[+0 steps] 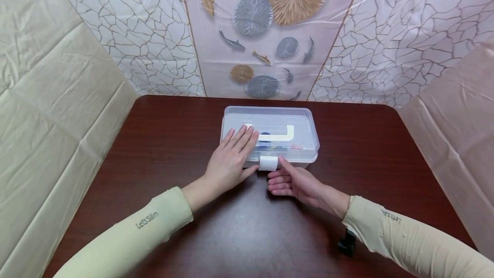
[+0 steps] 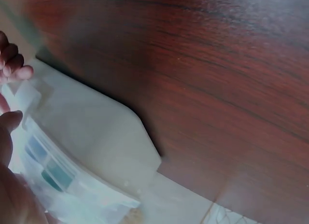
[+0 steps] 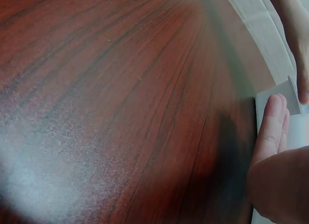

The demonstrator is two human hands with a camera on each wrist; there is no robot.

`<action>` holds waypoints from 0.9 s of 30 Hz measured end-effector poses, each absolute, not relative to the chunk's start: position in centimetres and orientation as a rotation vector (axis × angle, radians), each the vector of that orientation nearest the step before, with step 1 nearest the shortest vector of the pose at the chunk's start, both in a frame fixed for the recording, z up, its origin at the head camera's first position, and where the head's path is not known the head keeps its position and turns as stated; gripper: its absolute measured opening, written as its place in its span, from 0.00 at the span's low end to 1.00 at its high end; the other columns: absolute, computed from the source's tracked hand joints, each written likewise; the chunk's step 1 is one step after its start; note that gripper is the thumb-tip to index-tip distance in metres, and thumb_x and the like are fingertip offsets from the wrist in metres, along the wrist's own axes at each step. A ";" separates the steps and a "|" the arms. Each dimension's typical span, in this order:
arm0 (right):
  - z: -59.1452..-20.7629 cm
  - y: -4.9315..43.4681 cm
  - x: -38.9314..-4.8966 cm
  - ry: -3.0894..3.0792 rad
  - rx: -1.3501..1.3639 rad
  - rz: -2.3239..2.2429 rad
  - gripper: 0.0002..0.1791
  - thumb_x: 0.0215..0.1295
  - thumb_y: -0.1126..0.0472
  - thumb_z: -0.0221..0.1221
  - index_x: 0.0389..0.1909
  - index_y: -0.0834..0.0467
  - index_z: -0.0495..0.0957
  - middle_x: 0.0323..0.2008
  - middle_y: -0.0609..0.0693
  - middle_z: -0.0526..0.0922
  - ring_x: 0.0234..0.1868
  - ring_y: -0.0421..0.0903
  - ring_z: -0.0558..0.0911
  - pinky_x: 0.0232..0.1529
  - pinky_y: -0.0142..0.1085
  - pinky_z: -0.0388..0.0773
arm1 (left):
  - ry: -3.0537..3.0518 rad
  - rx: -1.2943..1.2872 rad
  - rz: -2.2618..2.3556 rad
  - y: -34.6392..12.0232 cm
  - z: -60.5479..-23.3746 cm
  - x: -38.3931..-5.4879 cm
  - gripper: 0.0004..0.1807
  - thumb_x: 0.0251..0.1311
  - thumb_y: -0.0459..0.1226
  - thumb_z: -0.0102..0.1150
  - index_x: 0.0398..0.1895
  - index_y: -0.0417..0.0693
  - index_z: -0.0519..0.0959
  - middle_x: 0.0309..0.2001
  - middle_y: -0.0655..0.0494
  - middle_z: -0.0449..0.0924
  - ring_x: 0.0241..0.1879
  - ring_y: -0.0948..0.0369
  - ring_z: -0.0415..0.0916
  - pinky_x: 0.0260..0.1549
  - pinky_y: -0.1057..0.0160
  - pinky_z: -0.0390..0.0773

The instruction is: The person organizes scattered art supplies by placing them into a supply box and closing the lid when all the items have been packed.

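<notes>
A clear plastic storage box [image 1: 305,119] with a lid stands toward the back of the table. Its lid carries a white handle [image 1: 290,133], and a white latch [image 1: 268,163] sits at the middle of its front side. My left hand [image 1: 231,158] rests on the left part of the lid with fingers straight, its thumb close to the latch. At the latch's right edge is the thumb of my right hand [image 1: 301,183]; the other fingers lie loosely in front of the box, below the latch. Blue and pink items show dimly through the plastic.
The dark red-brown wooden table [image 1: 173,140] has rounded back corners. Patterned cloth [image 1: 154,25] hangs behind it, and plain beige cloth [image 1: 46,98] hangs at both sides. A small black object [image 1: 347,243] is at the right wrist, under the sleeve.
</notes>
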State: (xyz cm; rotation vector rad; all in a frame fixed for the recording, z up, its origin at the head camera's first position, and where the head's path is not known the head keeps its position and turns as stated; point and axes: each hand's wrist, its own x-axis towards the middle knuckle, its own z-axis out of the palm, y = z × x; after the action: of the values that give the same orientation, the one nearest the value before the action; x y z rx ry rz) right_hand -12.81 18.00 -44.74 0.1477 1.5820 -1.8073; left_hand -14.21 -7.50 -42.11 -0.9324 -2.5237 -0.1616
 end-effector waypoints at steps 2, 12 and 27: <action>-44.8 18.1 -12.7 1.571 0.152 -1.805 0.50 0.83 0.31 0.44 0.70 0.80 0.66 0.47 0.58 0.87 0.44 0.44 0.89 0.52 0.37 0.89 | -2.509 -0.908 -0.111 -7.1 -42.3 -14.2 0.49 0.65 0.57 0.72 0.80 0.39 0.67 0.78 0.42 0.68 0.79 0.47 0.63 0.81 0.47 0.59; -43.1 19.1 -11.4 1.731 -0.031 -1.708 0.36 0.86 0.45 0.50 0.65 0.80 0.71 0.44 0.61 0.89 0.43 0.48 0.91 0.51 0.43 0.90 | -2.414 -0.867 -0.055 -6.7 -43.0 -14.5 0.47 0.62 0.58 0.74 0.77 0.39 0.71 0.76 0.41 0.72 0.77 0.45 0.68 0.79 0.46 0.64; -39.8 20.3 -11.5 3.002 -1.261 -1.149 0.17 0.75 0.52 0.69 0.55 0.59 0.87 0.49 0.50 0.91 0.51 0.49 0.89 0.56 0.35 0.86 | -2.379 -0.866 -0.033 -6.6 -43.2 -14.6 0.47 0.62 0.59 0.73 0.76 0.40 0.72 0.74 0.41 0.74 0.76 0.45 0.69 0.77 0.46 0.66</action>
State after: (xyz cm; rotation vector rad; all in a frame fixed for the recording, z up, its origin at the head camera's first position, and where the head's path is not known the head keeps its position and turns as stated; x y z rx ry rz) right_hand -11.49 20.25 -39.78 -1.2610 3.0018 -1.1493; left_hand -14.57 -6.62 -43.21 -0.8660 -2.3795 -0.0328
